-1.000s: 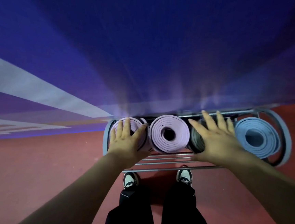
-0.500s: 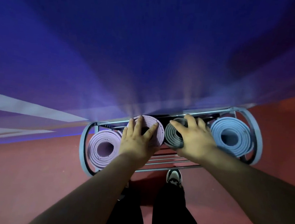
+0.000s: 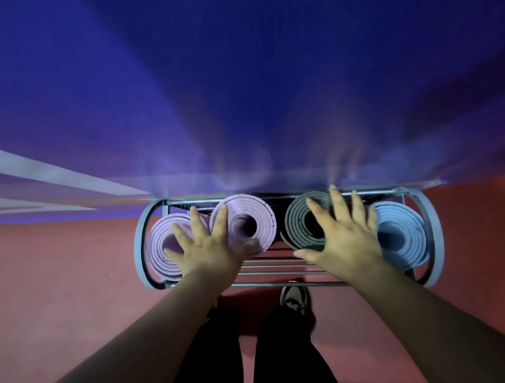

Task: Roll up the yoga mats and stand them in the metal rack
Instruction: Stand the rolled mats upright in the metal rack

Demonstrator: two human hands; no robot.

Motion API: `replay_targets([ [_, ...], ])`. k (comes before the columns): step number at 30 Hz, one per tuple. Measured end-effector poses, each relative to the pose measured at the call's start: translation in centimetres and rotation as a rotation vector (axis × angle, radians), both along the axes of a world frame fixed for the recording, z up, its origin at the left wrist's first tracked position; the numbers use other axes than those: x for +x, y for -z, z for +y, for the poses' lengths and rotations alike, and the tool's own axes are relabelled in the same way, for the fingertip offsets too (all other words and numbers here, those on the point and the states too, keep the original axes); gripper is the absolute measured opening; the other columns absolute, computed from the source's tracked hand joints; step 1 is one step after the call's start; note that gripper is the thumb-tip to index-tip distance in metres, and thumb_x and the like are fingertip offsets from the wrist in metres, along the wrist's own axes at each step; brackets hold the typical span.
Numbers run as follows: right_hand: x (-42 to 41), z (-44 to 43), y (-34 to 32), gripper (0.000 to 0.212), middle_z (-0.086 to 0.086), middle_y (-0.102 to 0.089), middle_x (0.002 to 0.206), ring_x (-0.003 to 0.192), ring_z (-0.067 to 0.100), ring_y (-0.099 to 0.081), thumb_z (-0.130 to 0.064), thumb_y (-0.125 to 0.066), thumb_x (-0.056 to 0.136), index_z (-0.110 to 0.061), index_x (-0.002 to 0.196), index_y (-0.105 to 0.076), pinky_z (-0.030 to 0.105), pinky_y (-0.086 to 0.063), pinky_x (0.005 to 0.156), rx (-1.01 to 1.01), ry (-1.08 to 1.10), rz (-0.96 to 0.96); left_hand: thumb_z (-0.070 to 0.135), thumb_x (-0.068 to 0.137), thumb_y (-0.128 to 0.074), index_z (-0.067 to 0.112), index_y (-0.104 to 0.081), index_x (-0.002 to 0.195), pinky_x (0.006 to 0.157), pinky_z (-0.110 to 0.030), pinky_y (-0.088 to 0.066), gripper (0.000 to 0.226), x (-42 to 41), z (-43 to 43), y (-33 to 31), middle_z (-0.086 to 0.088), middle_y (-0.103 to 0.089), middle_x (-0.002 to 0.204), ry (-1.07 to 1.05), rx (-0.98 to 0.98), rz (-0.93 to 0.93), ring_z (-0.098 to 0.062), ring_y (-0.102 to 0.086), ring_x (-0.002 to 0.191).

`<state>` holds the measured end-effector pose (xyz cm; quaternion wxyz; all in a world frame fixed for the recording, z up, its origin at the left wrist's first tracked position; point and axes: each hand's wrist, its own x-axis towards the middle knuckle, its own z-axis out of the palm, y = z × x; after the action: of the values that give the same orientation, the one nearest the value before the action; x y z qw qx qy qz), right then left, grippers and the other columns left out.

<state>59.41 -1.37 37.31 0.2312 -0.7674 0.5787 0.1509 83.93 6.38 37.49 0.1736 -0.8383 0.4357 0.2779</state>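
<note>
Four rolled mats stand in the metal rack [image 3: 142, 236] at mid-frame: two lilac, one grey, one blue; left hand [image 3: 207, 245] and right hand [image 3: 343, 239] rest flat, fingers spread, on top

- A dull red, smooth floor [image 3: 37, 294] fills the lower part of the view.
- A deep blue wall [image 3: 254, 84] rises behind it, blurred and dimly lit.
- A pale grey-white diagonal stripe [image 3: 48, 172] crosses the wall's lower left, with a fainter band just below.
</note>
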Motion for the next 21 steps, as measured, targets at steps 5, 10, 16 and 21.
replay_targets([
  [5,-2.0,1.8,-0.1,0.096,0.006,0.005,0.17,0.152,0.049,0.001,-0.096,-0.031,0.076,-0.054,0.157,-0.001,0.07,-0.012,0.118,-0.036,0.215,0.124,0.097,0.073,-0.039,0.06,0.009,0.152,0.115,-0.071,-0.02,0.1,0.0,1.2,0.4,-0.003,0.02,0.169,-0.119,-0.03,0.064,-0.044,-0.009,0.153],
  [10,-1.5,1.0,-0.8,0.094,0.008,0.003,0.17,0.153,0.046,0.002,-0.09,-0.037,0.081,-0.048,0.159,-0.005,0.065,-0.012,0.12,0.024,0.294,0.071,0.1,0.067,-0.043,0.058,0.002,0.154,0.115,-0.072,-0.016,0.106,-0.1,0.4,0.1,-0.003,0.019,0.169,-0.127,-0.055,0.097,-0.036,-0.012,0.154],
  [16,-3.6,-1.4,-2.7,0.113,0.004,0.003,0.172,0.157,0.031,0.001,-0.067,-0.069,0.07,-0.044,0.16,-0.004,0.053,-0.015,0.122,0.137,0.242,-0.024,0.107,0.05,-0.045,0.06,0.0,0.152,0.114,-0.075,-0.009,0.121,-0.3,-0.6,0.3,-0.003,0.018,0.169,-0.057,-0.088,0.08,-0.036,-0.006,0.154],
  [21,-6.3,-2.7,-2.3,0.128,-0.01,0.006,0.171,0.155,0.039,0.014,-0.078,-0.072,0.057,-0.048,0.159,-0.001,0.062,-0.004,0.122,0.151,0.068,0.095,0.107,0.045,-0.048,0.062,0.006,0.15,0.114,-0.076,-0.01,0.126,-0.1,-1.3,0.8,-0.003,0.019,0.167,-0.011,-0.032,0.051,-0.041,-0.004,0.153],
])
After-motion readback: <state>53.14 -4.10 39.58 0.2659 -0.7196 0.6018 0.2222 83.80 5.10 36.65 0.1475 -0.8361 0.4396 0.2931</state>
